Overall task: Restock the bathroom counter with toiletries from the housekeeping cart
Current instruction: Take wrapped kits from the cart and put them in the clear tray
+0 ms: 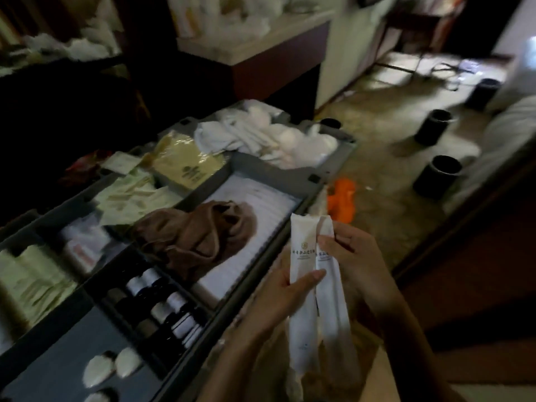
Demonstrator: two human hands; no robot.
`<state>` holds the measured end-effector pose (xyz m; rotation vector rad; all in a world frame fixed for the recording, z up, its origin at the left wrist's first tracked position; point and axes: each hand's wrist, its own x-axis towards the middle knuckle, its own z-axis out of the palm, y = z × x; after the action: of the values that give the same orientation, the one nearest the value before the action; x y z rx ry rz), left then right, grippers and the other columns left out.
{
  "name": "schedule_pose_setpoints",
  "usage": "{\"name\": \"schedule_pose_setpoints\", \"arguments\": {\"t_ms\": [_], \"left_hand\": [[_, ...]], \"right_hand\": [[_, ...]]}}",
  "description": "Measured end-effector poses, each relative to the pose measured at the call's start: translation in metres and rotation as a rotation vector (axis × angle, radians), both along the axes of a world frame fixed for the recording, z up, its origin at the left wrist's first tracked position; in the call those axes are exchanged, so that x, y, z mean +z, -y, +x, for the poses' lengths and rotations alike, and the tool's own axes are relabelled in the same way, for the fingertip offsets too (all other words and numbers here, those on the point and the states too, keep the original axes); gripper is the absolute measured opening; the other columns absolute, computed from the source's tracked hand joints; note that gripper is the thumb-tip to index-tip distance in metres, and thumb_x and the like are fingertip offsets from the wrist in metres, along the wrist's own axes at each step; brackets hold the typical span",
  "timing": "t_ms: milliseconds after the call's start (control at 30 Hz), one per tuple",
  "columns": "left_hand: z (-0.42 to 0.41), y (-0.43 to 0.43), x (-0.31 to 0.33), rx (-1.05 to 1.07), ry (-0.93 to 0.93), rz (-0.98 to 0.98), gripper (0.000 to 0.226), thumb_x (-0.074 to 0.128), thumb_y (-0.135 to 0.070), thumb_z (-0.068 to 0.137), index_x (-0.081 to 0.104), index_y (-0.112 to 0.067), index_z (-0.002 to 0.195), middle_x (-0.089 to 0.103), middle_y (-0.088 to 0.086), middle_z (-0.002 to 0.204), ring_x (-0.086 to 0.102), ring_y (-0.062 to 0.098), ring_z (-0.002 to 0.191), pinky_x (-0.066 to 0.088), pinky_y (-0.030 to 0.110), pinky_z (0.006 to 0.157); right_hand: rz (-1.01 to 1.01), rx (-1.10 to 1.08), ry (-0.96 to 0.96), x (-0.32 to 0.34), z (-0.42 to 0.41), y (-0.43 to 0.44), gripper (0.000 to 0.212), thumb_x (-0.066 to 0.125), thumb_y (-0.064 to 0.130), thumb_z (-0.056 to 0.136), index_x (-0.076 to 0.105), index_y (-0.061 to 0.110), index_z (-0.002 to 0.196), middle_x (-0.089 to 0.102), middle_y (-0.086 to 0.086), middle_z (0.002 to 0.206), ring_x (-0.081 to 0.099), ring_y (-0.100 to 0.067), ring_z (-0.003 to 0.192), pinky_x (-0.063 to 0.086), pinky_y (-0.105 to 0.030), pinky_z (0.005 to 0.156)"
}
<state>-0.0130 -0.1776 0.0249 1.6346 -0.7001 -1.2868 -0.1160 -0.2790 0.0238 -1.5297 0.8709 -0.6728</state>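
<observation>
Hands meet at lower right of the frame: left hand (278,297) pinches a white sachet (300,250), thumb across its front; right hand (356,268) grips a second sachet (333,309) touching the first. Both sachets hang just past the grey cart rim (255,265). Inside the rim lie a brown cloth (203,233) and dark bottles (168,303). Open floor (377,134) stretches toward upper right, with black bins (436,175) near its right edge.

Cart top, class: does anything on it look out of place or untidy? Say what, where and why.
A brown cloth lies crumpled on the flat white sheets, among otherwise packaged supplies. At the far end white towels are heaped loosely, not folded.
</observation>
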Motion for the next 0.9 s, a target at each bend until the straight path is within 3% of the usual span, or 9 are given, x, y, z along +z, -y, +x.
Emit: {"name": "schedule_pose_setpoints", "arguments": {"t_ms": [67, 167, 267, 367, 500, 567, 667, 800, 900], "left_hand": [[-0.023, 0.018, 0.001, -0.084, 0.063, 0.031, 0.016, 0.056, -0.038, 0.094, 0.050, -0.034, 0.108, 0.062, -0.009, 0.107, 0.057, 0.002, 0.087, 0.045, 0.014, 0.070], [-0.050, 0.038, -0.003, -0.243, 0.078, 0.058, 0.030, 0.059, -0.041, 0.091, 0.057, -0.025, 0.116, 0.064, -0.002, 0.115, 0.062, 0.009, 0.096, 0.052, 0.024, 0.082], [-0.077, 0.050, -0.007, -0.493, 0.031, 0.028, 0.005, 0.057, -0.033, 0.093, 0.058, -0.031, 0.097, 0.067, -0.008, 0.093, 0.067, 0.000, 0.078, 0.052, 0.014, 0.067], [-0.113, 0.058, -0.011, -0.691, 0.088, 0.014, 0.012, 0.055, -0.027, 0.095, 0.053, -0.034, 0.086, 0.062, -0.014, 0.084, 0.061, -0.011, 0.065, 0.047, 0.007, 0.059], [-0.151, 0.060, -0.024, -0.901, 0.160, 0.033, 0.003, 0.054, -0.034, 0.095, 0.053, -0.033, 0.098, 0.060, -0.014, 0.090, 0.059, -0.001, 0.082, 0.048, 0.019, 0.072], [-0.170, 0.062, -0.034, -0.985, 0.206, 0.061, 0.008, 0.054, -0.041, 0.094, 0.049, -0.034, 0.092, 0.058, -0.011, 0.090, 0.057, 0.003, 0.082, 0.049, 0.023, 0.075], [-0.198, 0.061, -0.036, -1.121, 0.225, 0.075, 0.015, 0.049, -0.052, 0.092, 0.044, -0.040, 0.085, 0.056, -0.011, 0.094, 0.056, 0.009, 0.091, 0.049, 0.035, 0.094], [-0.235, 0.068, -0.035, -1.160, 0.113, 0.107, 0.019, 0.042, -0.058, 0.090, 0.046, -0.040, 0.095, 0.053, -0.017, 0.095, 0.054, 0.007, 0.096, 0.046, 0.031, 0.091], [-0.274, 0.075, -0.032, -1.242, 0.027, 0.082, 0.036, 0.050, -0.061, 0.079, 0.060, -0.033, 0.099, 0.067, 0.000, 0.104, 0.065, 0.018, 0.098, 0.051, 0.043, 0.094]], "right_hand": [[0.024, -0.095, 0.037, 0.003, -0.033, 0.005, 0.020, 0.056, 0.014, 0.094, 0.067, 0.015, 0.112, 0.073, -0.004, 0.102, 0.070, -0.024, 0.094, 0.058, -0.046, 0.083], [0.101, -0.205, 0.104, 0.005, -0.073, 0.002, 0.025, 0.061, 0.026, 0.089, 0.066, 0.015, 0.110, 0.072, -0.008, 0.102, 0.070, -0.026, 0.095, 0.058, -0.046, 0.081], [0.125, -0.391, 0.134, 0.006, -0.106, -0.012, 0.035, 0.070, 0.029, 0.076, 0.064, 0.023, 0.110, 0.073, 0.002, 0.100, 0.071, -0.014, 0.090, 0.060, -0.032, 0.073], [0.127, -0.663, 0.123, -0.002, -0.142, -0.027, 0.030, 0.074, 0.022, 0.078, 0.062, 0.025, 0.105, 0.072, 0.011, 0.094, 0.070, -0.004, 0.084, 0.056, -0.019, 0.064], [0.187, -0.918, 0.108, -0.013, -0.182, -0.047, 0.028, 0.078, 0.019, 0.076, 0.067, 0.017, 0.102, 0.075, 0.002, 0.091, 0.072, -0.011, 0.081, 0.058, -0.025, 0.067], [0.207, -1.014, 0.110, -0.017, -0.201, -0.057, 0.028, 0.078, 0.018, 0.076, 0.068, 0.013, 0.102, 0.075, 0.000, 0.089, 0.072, -0.014, 0.081, 0.059, -0.027, 0.069], [0.234, -1.130, 0.144, -0.023, -0.229, -0.070, 0.024, 0.077, 0.014, 0.077, 0.069, 0.012, 0.100, 0.076, 0.000, 0.085, 0.072, -0.014, 0.077, 0.056, -0.022, 0.061], [0.216, -1.271, 0.185, -0.027, -0.269, -0.078, 0.019, 0.075, 0.013, 0.079, 0.070, 0.011, 0.097, 0.076, 0.000, 0.082, 0.072, -0.013, 0.074, 0.053, -0.021, 0.058], [0.182, -1.347, 0.190, -0.028, -0.306, -0.088, 0.011, 0.073, 0.013, 0.081, 0.071, 0.013, 0.092, 0.075, 0.002, 0.079, 0.070, -0.009, 0.071, 0.053, -0.018, 0.058]]}}
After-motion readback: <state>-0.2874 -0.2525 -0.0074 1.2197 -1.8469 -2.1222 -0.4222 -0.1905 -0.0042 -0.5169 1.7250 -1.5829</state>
